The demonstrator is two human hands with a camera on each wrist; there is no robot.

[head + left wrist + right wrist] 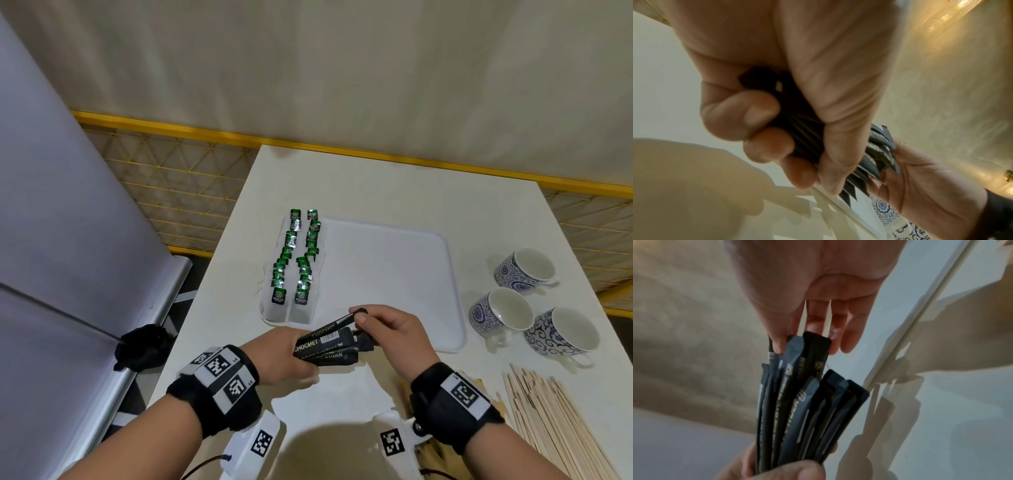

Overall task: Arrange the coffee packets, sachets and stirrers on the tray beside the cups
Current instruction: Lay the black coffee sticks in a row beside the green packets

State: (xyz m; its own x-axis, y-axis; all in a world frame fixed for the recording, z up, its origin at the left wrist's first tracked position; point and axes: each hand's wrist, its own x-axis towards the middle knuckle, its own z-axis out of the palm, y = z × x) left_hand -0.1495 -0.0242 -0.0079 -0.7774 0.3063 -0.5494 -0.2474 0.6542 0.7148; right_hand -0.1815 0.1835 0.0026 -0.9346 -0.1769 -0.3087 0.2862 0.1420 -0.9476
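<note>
At the lower centre of the head view the left hand [281,353] is curled round a bundle of black stick packets [325,346], gripping their lower ends; in the right wrist view about seven or eight sticks fan out of it, though the exact count is hard to tell; the right hand [387,329] pinches the top end of one packet between thumb and fingers, with the other fingers loosely bent; the bundle is held above the near edge of the white tray [394,274], which lies on the white worktop [394,185] at mid-frame; on the tray's left side lie two rows of tea bags [298,260] with green tags, too overlapped to count surely; to the right of the tray stand three blue-and-white cups [534,301], close together on the worktop; at the lower right lies a heap of wooden stirrers [555,425], too many to count.
</note>
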